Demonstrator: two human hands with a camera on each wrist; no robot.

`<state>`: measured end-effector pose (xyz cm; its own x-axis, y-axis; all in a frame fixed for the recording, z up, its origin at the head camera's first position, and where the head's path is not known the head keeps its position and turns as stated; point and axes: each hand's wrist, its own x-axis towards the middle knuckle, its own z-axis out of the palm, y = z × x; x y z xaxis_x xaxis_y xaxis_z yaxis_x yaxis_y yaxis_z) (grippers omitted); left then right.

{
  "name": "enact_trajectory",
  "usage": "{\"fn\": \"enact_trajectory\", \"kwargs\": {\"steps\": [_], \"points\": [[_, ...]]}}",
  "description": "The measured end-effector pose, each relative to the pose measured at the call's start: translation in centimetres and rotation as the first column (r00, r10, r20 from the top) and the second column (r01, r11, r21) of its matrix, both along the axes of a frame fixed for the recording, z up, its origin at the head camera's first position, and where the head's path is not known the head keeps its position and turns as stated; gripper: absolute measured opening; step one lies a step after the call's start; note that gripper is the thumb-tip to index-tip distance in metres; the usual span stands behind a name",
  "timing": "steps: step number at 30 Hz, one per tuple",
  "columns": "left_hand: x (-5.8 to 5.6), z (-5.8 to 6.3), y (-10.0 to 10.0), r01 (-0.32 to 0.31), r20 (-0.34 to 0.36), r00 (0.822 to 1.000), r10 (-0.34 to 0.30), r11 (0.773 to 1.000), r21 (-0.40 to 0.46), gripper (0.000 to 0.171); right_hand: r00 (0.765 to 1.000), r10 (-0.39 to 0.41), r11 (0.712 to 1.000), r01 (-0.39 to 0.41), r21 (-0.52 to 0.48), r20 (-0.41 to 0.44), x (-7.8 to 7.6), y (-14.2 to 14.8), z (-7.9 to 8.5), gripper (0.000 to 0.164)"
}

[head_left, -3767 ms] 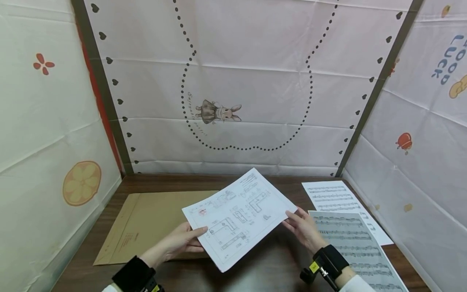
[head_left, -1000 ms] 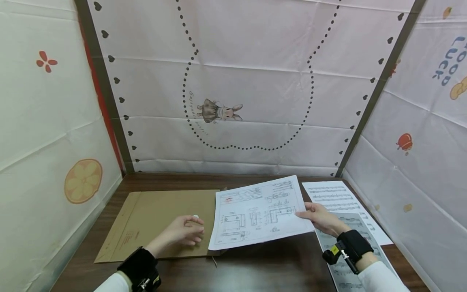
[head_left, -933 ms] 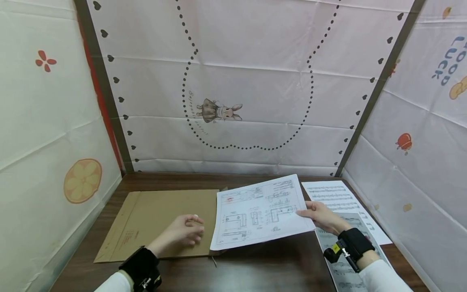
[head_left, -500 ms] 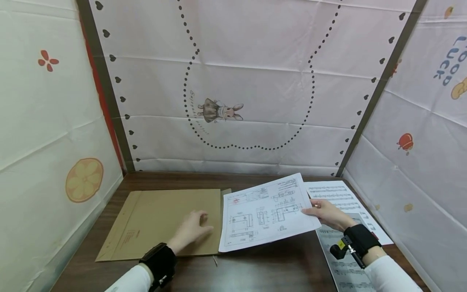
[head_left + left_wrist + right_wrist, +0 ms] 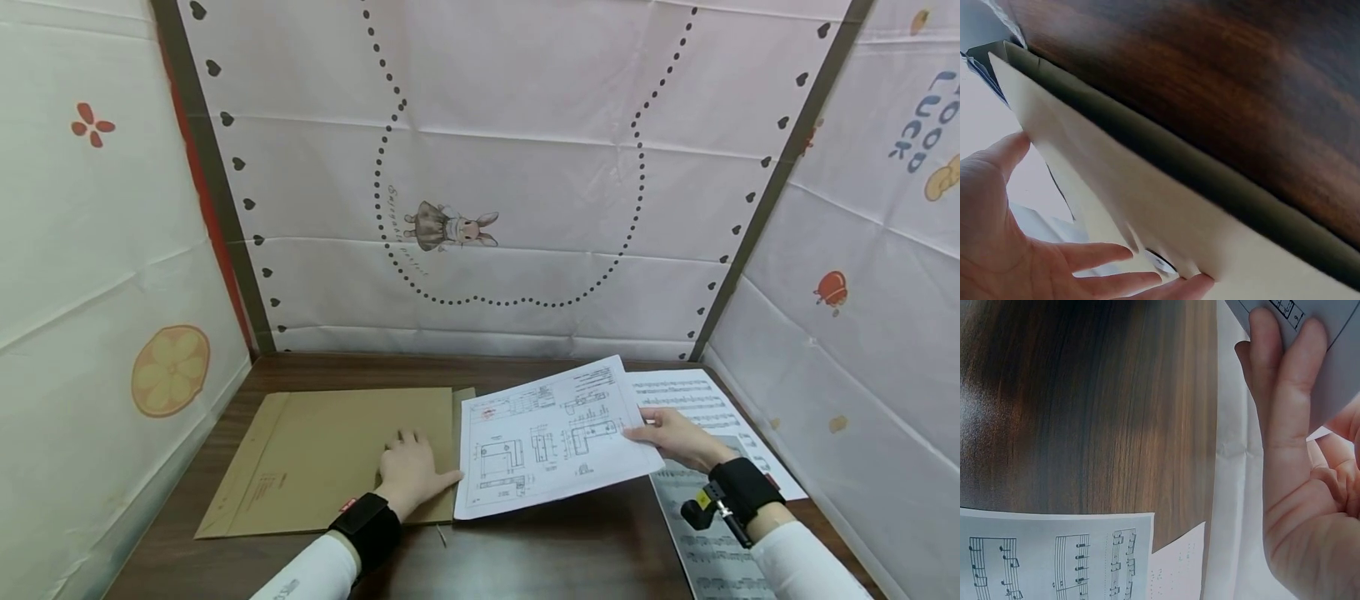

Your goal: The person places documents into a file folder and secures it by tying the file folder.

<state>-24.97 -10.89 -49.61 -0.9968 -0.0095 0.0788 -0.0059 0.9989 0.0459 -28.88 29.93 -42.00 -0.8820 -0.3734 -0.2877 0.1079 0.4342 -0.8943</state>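
A brown paper envelope [image 5: 322, 458] lies on the table at the left. My left hand [image 5: 411, 471] rests on it, fingers spread, the thumb reaching its right-hand opening edge. In the left wrist view the fingertips press on the envelope [image 5: 1094, 156] around a small round button [image 5: 1160, 261]. My right hand [image 5: 678, 437] pinches the right edge of a technical drawing [image 5: 551, 454], which is raised at a slant with its left edge by the envelope's opening. Only a corner of the drawing shows in the right wrist view, between the right hand's fingers [image 5: 1294, 381].
A short string [image 5: 442, 536] sticks out below the envelope. Grey sheet music [image 5: 712, 533] and a white music sheet [image 5: 678, 392] overlap on the right. A dark wooden table [image 5: 525, 558] lies beneath, with patterned cloth walls around it.
Earlier both hands held the drawing; the left hand let go. In the last second it moved right and flattened onto the envelope near its opening. The right hand shifted slightly right with the drawing.
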Motion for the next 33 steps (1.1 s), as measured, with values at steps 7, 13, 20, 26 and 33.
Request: {"fn": "enact_trajectory", "kwargs": {"steps": [7,13,20,26,33], "points": [[0.1,-0.1,0.2,0.004,0.019,1.0,-0.004,1.0,-0.015,0.107,1.0,-0.005,1.0,0.005,0.018,-0.002,0.1,0.2,-0.4,0.054],[0.5,0.0,0.2,0.013,0.029,0.999,-0.013,1.0,0.008,0.102,1.0,-0.022,0.999,0.021,0.03,0.011,0.3,0.4,-0.8,0.055],[0.9,-0.1,-0.7,0.098,0.004,0.995,-0.098,0.992,0.083,0.089,0.998,0.033,0.999,-0.033,-0.008,0.05,0.6,0.7,-1.0,0.052],[1.0,0.3,-1.3,0.111,0.022,0.993,-0.117,0.976,0.188,0.076,0.994,0.075,0.995,-0.069,-0.068,0.086,0.7,1.4,-1.4,0.054],[1.1,0.3,-1.3,0.122,-0.009,0.992,-0.123,0.968,0.218,0.065,0.992,0.08,0.992,-0.07,-0.102,0.096,0.9,2.2,-1.6,0.056]]}}
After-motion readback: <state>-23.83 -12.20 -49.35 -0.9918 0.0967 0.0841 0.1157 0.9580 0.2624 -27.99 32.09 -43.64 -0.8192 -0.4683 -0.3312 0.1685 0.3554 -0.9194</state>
